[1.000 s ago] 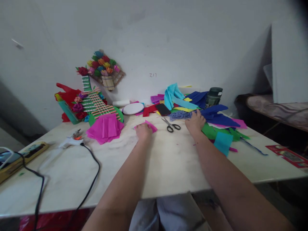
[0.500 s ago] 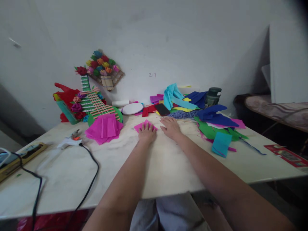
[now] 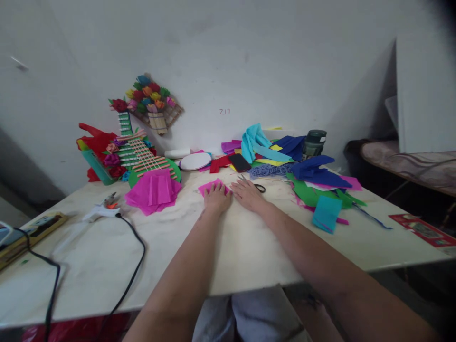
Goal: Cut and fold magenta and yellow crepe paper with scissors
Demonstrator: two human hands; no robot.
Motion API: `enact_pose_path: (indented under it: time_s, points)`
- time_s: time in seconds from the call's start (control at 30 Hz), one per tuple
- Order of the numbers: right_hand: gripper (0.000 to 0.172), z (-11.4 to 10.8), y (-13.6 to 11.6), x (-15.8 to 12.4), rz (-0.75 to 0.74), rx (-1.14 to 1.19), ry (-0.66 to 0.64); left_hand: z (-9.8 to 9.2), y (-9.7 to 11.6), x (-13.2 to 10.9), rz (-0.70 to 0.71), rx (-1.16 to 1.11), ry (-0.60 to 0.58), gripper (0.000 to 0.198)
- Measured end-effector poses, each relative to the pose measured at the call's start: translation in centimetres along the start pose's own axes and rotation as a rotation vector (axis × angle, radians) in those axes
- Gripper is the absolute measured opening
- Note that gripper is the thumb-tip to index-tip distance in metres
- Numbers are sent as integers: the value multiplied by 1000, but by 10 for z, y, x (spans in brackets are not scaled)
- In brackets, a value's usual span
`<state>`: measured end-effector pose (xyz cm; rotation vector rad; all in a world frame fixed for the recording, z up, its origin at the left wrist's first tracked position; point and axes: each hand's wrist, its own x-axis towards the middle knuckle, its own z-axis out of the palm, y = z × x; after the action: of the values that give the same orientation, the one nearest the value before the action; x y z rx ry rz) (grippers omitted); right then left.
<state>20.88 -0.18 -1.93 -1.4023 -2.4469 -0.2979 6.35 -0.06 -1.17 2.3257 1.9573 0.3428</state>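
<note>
Smoothing seemed in hand, the left hand (image 3: 217,198) splayed over the small magenta paper sheet (image 3: 208,185) on the tabletop (image 3: 245,256), the flattened right hand (image 3: 248,194) partly hiding the scissors (image 3: 264,189), the next move calling for gentle pressure.

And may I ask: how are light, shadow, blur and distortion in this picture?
Head view: dim light, no harsh glare on the table; head view: shadow on the wall beside the white panel, a dark blurred upper right corner; head view: forearms look stretched, left hand and right hand slightly soft.
</note>
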Motion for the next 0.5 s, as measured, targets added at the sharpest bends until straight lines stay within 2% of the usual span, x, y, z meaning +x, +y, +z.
enact_pose_path:
  time_s: [0.1,0.2,0.3,0.43,0.5]
  points:
    - [45,4,0,2,-62,-15,-42,-6,-2,-1,-32,-105,50,51]
    - [45,4,0,4,-91,-4,-108,-11,-11,1,-149,-218,141,49]
    - [45,1,-1,3,-55,16,-153,-13,-23,3,-249,-150,204,48]
    - [44,-2,-3,2,-34,30,-170,-10,-30,4,-277,-64,102,57]
    - [44,-3,-3,1,-34,31,-167,-8,-29,5,-270,-21,58,56]
